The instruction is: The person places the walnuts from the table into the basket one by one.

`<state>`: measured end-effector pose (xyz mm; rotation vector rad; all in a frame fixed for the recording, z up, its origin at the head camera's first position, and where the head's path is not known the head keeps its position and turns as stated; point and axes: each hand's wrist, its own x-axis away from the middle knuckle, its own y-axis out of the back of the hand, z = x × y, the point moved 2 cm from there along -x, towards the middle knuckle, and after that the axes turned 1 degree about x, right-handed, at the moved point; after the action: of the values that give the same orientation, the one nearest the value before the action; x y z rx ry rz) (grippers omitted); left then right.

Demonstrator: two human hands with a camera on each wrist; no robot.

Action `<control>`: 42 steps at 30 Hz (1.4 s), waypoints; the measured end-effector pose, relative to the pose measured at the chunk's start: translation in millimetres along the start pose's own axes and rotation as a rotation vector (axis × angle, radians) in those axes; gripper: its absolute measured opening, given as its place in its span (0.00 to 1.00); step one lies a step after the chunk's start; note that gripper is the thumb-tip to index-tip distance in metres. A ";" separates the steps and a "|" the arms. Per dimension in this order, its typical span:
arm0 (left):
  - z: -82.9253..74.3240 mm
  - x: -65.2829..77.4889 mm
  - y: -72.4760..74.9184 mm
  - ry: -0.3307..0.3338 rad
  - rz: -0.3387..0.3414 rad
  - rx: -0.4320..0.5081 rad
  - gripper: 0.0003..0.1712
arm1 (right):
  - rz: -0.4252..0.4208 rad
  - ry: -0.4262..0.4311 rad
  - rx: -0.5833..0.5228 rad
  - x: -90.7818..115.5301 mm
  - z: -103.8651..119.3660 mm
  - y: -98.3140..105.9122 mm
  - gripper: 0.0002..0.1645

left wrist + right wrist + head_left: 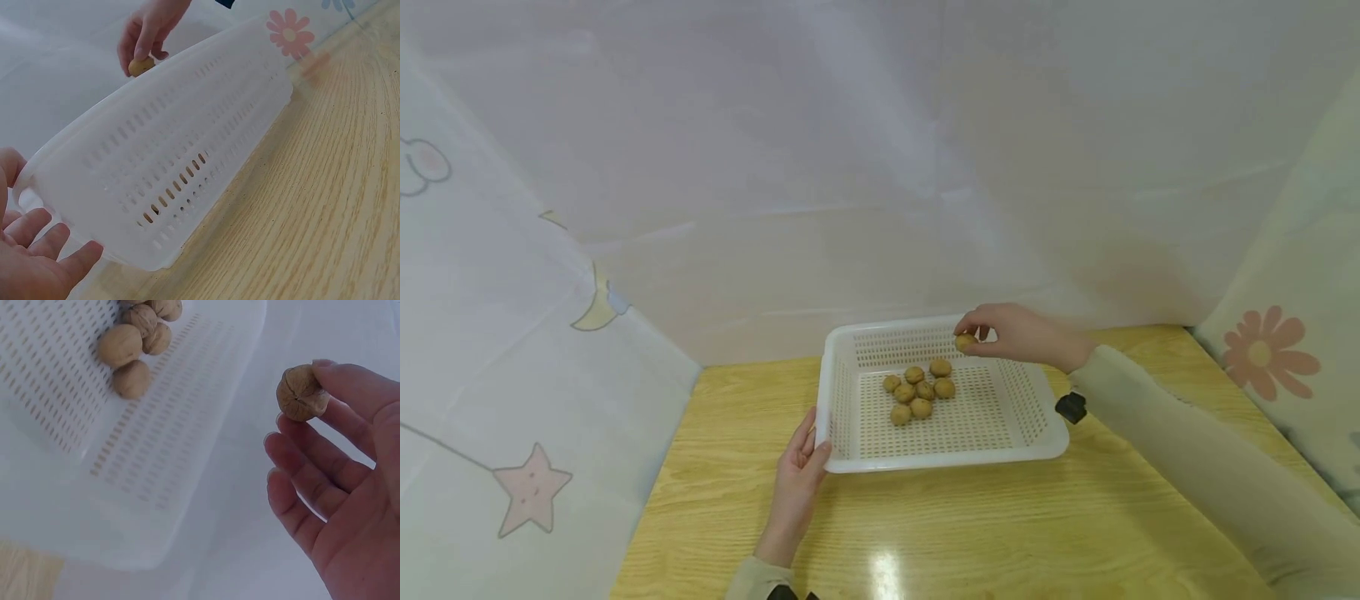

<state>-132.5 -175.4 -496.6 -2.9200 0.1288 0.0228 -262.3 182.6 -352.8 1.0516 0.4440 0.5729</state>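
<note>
**Pale wood bench with basket, walnuts and two hands**

Pale wood grain marks the bench (pixel 925 533), which carries a white slotted basket (pixel 850 392). Nearest the viewer, the left hand (pixel 801 467) lies at the basket's near-left corner, forearm running up from the bench's front edge; its fingers are straight and apart, touching the rim, the thumb resting on top of it. In the basket's middle lies a cluster of walnuts (pixel 919 390), touching one another on the slotted floor. Farther back, the right hand (pixel 1015 333) reaches in from the right on a light-sleeved arm, wrist level, held above the basket's far-right corner. Its thumb and forefinger pinch a single walnut (pixel 965 342), clear of the basket floor; the remaining fingers curl loosely beneath. Behind hangs a white sheet (pixel 880 167).
</note>
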 end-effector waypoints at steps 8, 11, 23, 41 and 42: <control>0.2 1.5 0.4 0.012 0.001 -0.011 0.39 | -0.011 -0.062 -0.058 -31.2 -14.0 -37.1 0.14; 0.3 0.9 0.4 -0.002 0.007 -0.020 0.40 | -0.008 -0.115 -0.045 -36.5 -23.1 -50.4 0.14; -0.9 2.0 0.3 0.010 -0.003 -0.010 0.40 | 0.091 -0.309 -0.001 -45.8 -43.9 -84.5 0.12; -1.0 0.3 -0.3 0.022 -0.006 -0.007 0.39 | 0.148 -0.263 -0.024 -51.9 -53.8 -103.0 0.11; -1.0 0.2 -0.4 0.022 -0.007 -0.006 0.39 | 0.149 -0.267 -0.017 -52.1 -54.0 -103.4 0.10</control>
<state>-132.2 -175.2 -495.5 -2.9269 0.1226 -0.0102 -311.2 147.4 -465.5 1.1327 0.1273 0.5575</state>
